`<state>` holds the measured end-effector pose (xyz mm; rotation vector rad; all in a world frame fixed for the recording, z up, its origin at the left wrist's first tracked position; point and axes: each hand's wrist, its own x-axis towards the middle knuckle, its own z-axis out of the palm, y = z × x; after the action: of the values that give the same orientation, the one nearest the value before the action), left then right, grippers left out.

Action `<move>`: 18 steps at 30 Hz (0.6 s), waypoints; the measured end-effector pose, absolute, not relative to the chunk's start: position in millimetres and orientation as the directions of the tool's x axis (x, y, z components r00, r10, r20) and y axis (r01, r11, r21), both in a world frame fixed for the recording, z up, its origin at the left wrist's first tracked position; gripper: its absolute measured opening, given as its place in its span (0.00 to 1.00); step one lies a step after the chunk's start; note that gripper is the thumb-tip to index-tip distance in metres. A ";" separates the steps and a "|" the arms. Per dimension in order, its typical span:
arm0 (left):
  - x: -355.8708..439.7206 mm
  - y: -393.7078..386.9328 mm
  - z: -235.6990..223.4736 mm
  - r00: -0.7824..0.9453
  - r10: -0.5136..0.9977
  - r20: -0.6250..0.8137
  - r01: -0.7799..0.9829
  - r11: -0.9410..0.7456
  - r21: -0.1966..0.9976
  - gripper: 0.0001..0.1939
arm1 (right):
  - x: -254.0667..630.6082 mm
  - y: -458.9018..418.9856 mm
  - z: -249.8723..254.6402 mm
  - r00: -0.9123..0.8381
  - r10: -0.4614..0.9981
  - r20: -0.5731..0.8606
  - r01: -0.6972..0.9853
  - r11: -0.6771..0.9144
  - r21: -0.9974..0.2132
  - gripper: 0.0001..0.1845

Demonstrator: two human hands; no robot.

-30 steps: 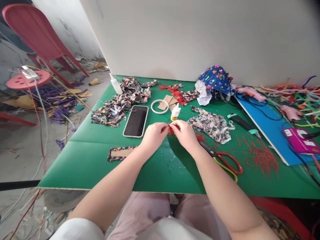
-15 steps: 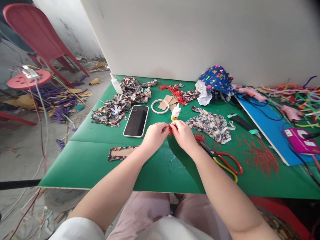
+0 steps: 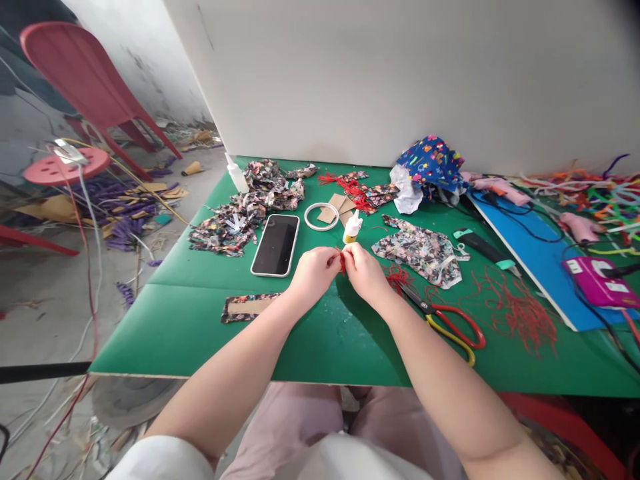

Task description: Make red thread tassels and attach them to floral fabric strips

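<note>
Over the middle of the green table point(image 3: 200, 333), my left hand point(image 3: 314, 272) and my right hand point(image 3: 366, 270) meet fingertip to fingertip. Both pinch a small bundle of red thread point(image 3: 343, 261) held between them. A small glue bottle point(image 3: 351, 228) stands just beyond the hands. A phone point(image 3: 275, 244) lies face up to the left of my left hand. Red-handled scissors point(image 3: 447, 323) lie to the right of my right wrist, beside loose red threads point(image 3: 517, 312).
Floral fabric scraps point(image 3: 240, 213) lie at the back left, a floral piece point(image 3: 423, 250) at the right. A white ring point(image 3: 320, 216), cardboard bits point(image 3: 339, 203), a blue cloth point(image 3: 430, 163), a blue board point(image 3: 537, 250), glue guns point(image 3: 497, 185) and a pink chair point(image 3: 75, 73) are nearby.
The hands stay pinched on the red thread, fingers shifting slightly. The view has shifted a little, so everything sits slightly right and lower in the frame.
</note>
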<state>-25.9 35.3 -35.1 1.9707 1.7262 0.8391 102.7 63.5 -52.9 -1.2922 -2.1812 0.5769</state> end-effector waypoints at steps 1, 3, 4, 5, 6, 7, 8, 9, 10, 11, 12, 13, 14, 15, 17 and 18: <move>-26.1 35.4 -35.5 0.065 0.980 0.186 0.749 -0.171 0.640 0.12 | 102.8 63.7 -52.5 -0.398 0.891 0.218 0.655 0.443 -0.612 0.08; -26.5 35.5 -36.1 0.071 0.977 0.203 0.750 -0.186 0.635 0.12 | 103.3 63.9 -51.1 -0.397 0.897 0.194 0.644 0.423 -0.638 0.08; -26.8 35.6 -36.1 0.074 0.975 0.211 0.751 -0.194 0.631 0.12 | 103.5 63.9 -50.4 -0.396 0.901 0.178 0.637 0.409 -0.653 0.08; -27.2 35.6 -35.9 0.078 0.972 0.220 0.752 -0.202 0.627 0.12 | 103.8 63.7 -49.5 -0.395 0.904 0.161 0.630 0.395 -0.669 0.09; -27.6 35.6 -35.6 0.083 0.970 0.229 0.752 -0.212 0.624 0.12 | 104.0 63.5 -48.7 -0.393 0.908 0.146 0.623 0.379 -0.684 0.09; -28.1 35.5 -35.1 0.089 0.967 0.239 0.751 -0.223 0.621 0.12 | 104.2 63.2 -47.9 -0.389 0.912 0.131 0.618 0.363 -0.697 0.09; -28.6 35.5 -34.5 0.098 0.964 0.249 0.749 -0.236 0.620 0.12 | 104.3 62.8 -47.2 -0.384 0.916 0.118 0.615 0.349 -0.707 0.09; -29.0 35.5 -33.9 0.108 0.960 0.258 0.745 -0.250 0.619 0.12 | 104.3 62.4 -46.5 -0.381 0.919 0.107 0.615 0.338 -0.712 0.09; -29.5 35.5 -33.5 0.119 0.957 0.265 0.741 -0.263 0.618 0.12 | 104.2 61.9 -45.9 -0.379 0.920 0.098 0.618 0.330 -0.714 0.10; -29.9 35.6 -33.2 0.129 0.954 0.270 0.739 -0.274 0.616 0.12 | 104.0 61.4 -45.4 -0.378 0.921 0.088 0.624 0.324 -0.711 0.10; -30.2 35.7 -33.2 0.134 0.953 0.271 0.738 -0.279 0.614 0.11 | 103.6 61.0 -45.0 -0.379 0.922 0.079 0.632 0.321 -0.705 0.10; -30.4 35.9 -33.4 0.136 0.953 0.271 0.740 -0.279 0.612 0.11 | 103.2 60.5 -44.7 -0.382 0.922 0.070 0.643 0.319 -0.696 0.10; -30.6 36.1 -33.7 0.133 0.954 0.269 0.743 -0.276 0.609 0.11 | 102.7 60.0 -44.5 -0.383 0.922 0.064 0.657 0.320 -0.683 0.11; -30.8 36.4 -34.1 0.129 0.955 0.268 0.747 -0.271 0.607 0.10 | 102.2 59.6 -44.4 -0.384 0.921 0.062 0.672 0.324 -0.666 0.11; -31.4 36.9 -34.8 0.120 0.957 0.263 0.753 -0.260 0.605 0.09 | 101.5 59.1 -44.4 -0.381 0.922 0.070 0.704 0.338 -0.624 0.11; -31.7 37.2 -35.0 0.116 0.959 0.260 0.755 -0.255 0.604 0.09 | 101.4 59.0 -44.3 -0.378 0.923 0.078 0.718 0.345 -0.605 0.11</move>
<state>-31.7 37.2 -35.0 2.0772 1.6760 0.8859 101.4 59.0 -44.3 -1.4384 -2.2061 0.6816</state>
